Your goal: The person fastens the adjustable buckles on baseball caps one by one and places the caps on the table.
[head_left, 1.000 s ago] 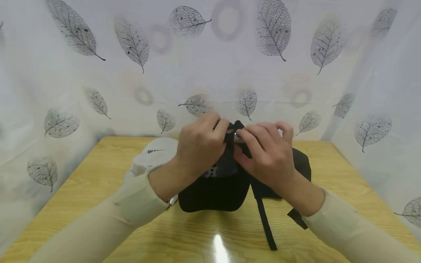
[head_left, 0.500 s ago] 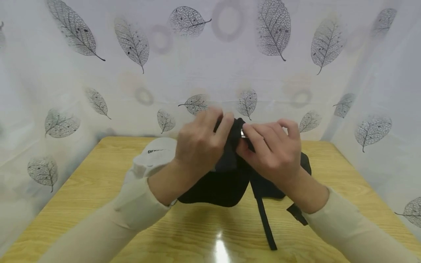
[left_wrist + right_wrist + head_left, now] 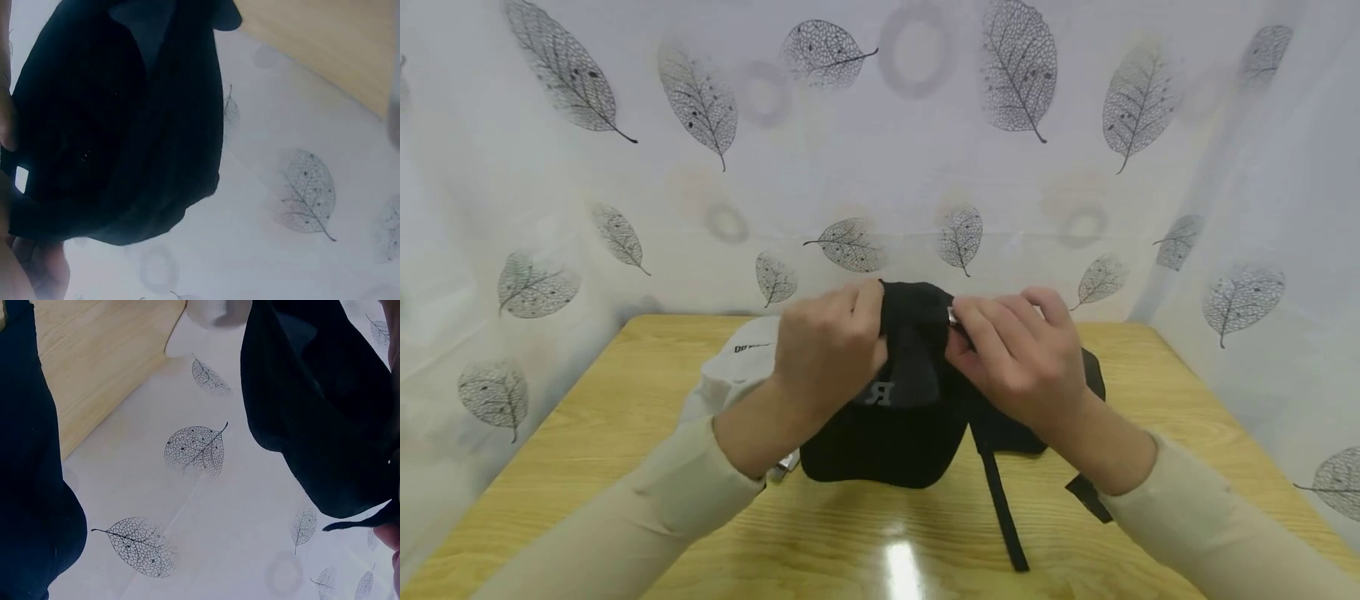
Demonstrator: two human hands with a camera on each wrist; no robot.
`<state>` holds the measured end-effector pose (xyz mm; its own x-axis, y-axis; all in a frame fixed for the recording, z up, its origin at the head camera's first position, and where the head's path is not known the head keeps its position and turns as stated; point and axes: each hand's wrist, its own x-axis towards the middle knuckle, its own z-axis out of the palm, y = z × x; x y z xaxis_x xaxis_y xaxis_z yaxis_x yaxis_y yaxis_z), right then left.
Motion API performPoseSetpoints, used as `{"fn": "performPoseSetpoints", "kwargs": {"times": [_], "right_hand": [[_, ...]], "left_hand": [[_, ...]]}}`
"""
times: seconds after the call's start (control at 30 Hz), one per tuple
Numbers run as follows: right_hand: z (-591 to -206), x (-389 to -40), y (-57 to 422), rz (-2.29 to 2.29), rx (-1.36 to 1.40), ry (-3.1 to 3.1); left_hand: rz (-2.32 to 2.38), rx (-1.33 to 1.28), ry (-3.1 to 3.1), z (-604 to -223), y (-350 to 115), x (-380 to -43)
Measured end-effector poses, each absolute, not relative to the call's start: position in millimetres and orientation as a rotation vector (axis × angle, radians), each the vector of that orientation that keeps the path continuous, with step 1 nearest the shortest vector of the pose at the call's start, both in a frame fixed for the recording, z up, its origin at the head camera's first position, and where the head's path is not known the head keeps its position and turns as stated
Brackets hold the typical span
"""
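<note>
A black baseball cap (image 3: 917, 375) with a grey letter on its front is held up over the table, its brim toward me. My left hand (image 3: 827, 342) grips the cap's back edge on the left side. On the other side my right hand (image 3: 1018, 350) pinches the strap at a small silver metal buckle (image 3: 952, 317). The left wrist view looks into the hollow of the cap (image 3: 125, 125). In the right wrist view a loose strap end (image 3: 359, 522) sticks out below the cap's edge. My fingertips are partly hidden by the cap and the hands.
To the left, behind my forearm, lies a white cap (image 3: 733, 371) with dark lettering. Another black cap (image 3: 1093, 383) lies at the right, its strap (image 3: 1003, 512) stretched toward me over the wooden table (image 3: 1165, 417). A leaf-printed curtain (image 3: 880, 150) hangs behind.
My left hand has moved left and a little down, away from the right hand, now gripping the cap's edge. The cap's rim is spread between the hands. The right hand keeps hold of the buckle.
</note>
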<state>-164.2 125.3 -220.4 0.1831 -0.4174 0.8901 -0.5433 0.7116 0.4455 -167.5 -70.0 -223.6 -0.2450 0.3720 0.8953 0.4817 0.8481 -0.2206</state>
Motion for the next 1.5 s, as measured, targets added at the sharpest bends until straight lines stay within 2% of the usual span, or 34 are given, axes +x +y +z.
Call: {"fn": "performPoseSetpoints", "kwargs": {"times": [0.4, 1.5], "right_hand": [[-223.8, -165.6, 123.2, 0.092, 0.809, -1.467], [-240.5, -178.2, 144.5, 0.121, 0.959, -1.645]], "left_hand": [[-0.136, -0.589, -1.855, -227.7, -73.6, -169.7], [-0.082, -0.840, -2.121, -239.7, -85.4, -183.5]]}}
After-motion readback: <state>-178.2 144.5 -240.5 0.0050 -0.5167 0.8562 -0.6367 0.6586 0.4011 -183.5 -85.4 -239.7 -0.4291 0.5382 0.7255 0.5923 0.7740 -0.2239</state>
